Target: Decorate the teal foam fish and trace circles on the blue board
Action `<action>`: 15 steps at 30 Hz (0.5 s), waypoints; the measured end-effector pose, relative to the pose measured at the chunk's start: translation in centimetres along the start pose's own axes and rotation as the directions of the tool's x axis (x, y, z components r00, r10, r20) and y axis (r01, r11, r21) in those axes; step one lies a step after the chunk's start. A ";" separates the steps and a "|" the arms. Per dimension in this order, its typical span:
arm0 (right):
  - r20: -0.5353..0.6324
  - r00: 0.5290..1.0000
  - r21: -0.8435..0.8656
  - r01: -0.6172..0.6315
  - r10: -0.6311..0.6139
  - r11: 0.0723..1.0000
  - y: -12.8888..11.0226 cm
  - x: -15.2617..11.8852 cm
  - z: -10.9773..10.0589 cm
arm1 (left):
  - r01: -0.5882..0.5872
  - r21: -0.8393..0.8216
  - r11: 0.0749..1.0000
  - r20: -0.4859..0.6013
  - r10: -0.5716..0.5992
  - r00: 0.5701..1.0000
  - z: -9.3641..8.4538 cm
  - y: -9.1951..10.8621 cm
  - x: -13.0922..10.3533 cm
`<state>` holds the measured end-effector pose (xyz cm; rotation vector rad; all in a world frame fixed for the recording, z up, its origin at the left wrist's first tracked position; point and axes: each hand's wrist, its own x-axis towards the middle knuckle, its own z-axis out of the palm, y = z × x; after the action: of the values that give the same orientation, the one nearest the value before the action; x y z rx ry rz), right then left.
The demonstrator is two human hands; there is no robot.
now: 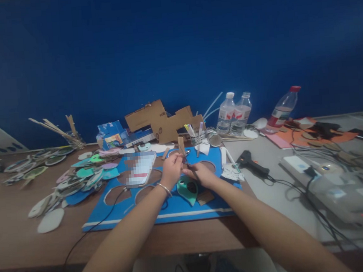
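Both hands are close together over a blue board (174,208) with round cut-outs. My left hand (172,170), with a bracelet at the wrist, pinches a narrow brown cardboard strip (181,145) that stands upright. My right hand (202,173) is closed round dark-handled scissors (193,169), whose metal part points up toward the strip. Just below the hands lies a green leaf-shaped piece (187,191) with black spots. Beside it on the board is a small brown cardboard piece (205,197). A phone (142,168) rests on the board to the left, with a cable near it.
Left are piled coloured cut-outs (87,177) and sticks in a jar (74,138). Behind stand cardboard (164,122), markers (195,132) and bottles (226,113). A glue gun (253,164), a power strip (300,168), cables and a red-capped bottle (283,109) are right.
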<state>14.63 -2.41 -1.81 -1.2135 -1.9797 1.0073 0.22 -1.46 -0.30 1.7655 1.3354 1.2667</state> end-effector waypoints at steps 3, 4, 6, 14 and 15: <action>-0.010 1.000 0.056 -0.003 0.003 0.998 0.2 -0.1 0.2 | -0.003 0.018 1.000 -0.029 0.004 1.000 0.0 0.1 -0.1; -0.007 1.000 0.072 -0.001 0.002 0.997 0.2 -0.1 0.2 | -0.003 0.020 1.000 -0.038 0.004 0.999 0.0 0.1 -0.1; -0.002 1.000 0.091 0.004 -0.004 0.996 0.2 -0.1 0.2 | -0.005 0.015 1.000 -0.031 0.006 0.999 0.0 0.2 -0.2; -0.004 1.000 0.025 0.008 -0.008 1.000 0.1 0.0 0.0 | -0.011 -0.008 1.000 0.018 0.011 1.000 0.0 0.4 -0.2; -0.013 1.000 0.016 -0.003 0.004 1.000 0.2 0.0 0.1 | -0.008 -0.007 1.000 0.014 0.008 1.000 0.0 0.4 -0.2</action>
<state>14.67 -2.39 -1.99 -1.2122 -1.9567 1.0128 0.33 -1.74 -0.04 1.7740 1.3161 1.2600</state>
